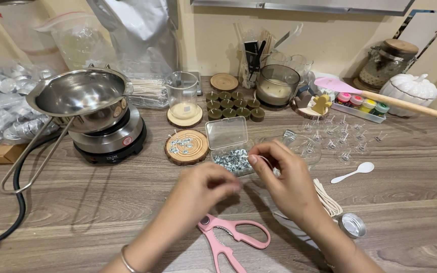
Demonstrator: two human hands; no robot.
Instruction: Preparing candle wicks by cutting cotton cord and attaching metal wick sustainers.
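Observation:
My left hand (pixel 206 186) and my right hand (pixel 284 179) meet over the wooden table, fingertips pinched together on a thin white wick string that runs between them. Just behind the fingers stands a small clear plastic box (pixel 231 146), lid open, filled with little metal wick tabs. A wood slice (pixel 186 146) with several metal tabs on it lies left of the box. Pink scissors (pixel 231 237) lie below my hands. A coil of white wick (pixel 326 199) lies under my right wrist.
A steel pouring pot (pixel 79 98) sits on a small electric hotplate (pixel 110 141) at left. Several dark green candles (pixel 231 103), a glass jar candle (pixel 277 86), a measuring cup (pixel 182 93), a pink spatula (pixel 375 96), a white spoon (pixel 354 173) and a small tin cup (pixel 352 225) are around.

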